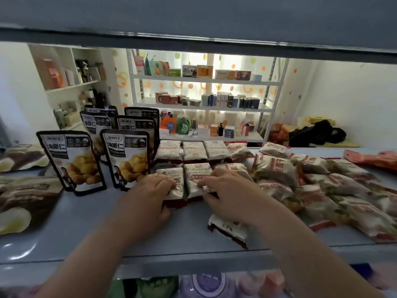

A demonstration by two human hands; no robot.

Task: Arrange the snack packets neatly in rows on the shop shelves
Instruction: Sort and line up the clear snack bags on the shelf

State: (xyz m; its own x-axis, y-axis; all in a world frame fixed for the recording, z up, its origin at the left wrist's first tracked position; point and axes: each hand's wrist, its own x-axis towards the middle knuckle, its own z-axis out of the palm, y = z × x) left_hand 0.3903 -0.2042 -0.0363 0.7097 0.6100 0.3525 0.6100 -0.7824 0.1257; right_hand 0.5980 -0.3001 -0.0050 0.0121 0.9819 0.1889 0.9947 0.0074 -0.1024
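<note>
On the pale blue shelf [86,229], white-and-red snack packets lie flat in rows: three at the back [194,150] and two at the front. My left hand [148,196] presses on the front left packet [171,176]. My right hand [227,192] grips the packet beside it [196,171], fingers on top and thumb at its near edge. One more packet of the same kind [227,230] lies loose under my right wrist. A jumbled heap of similar packets [322,186] covers the shelf's right side.
Black standing pouches with a chestnut picture [73,162] stand in rows left of my hands. Brown-and-cream bags [23,203] lie at the far left. The shelf above [193,22] hangs low overhead. Behind, racks hold boxes and bottles [182,122].
</note>
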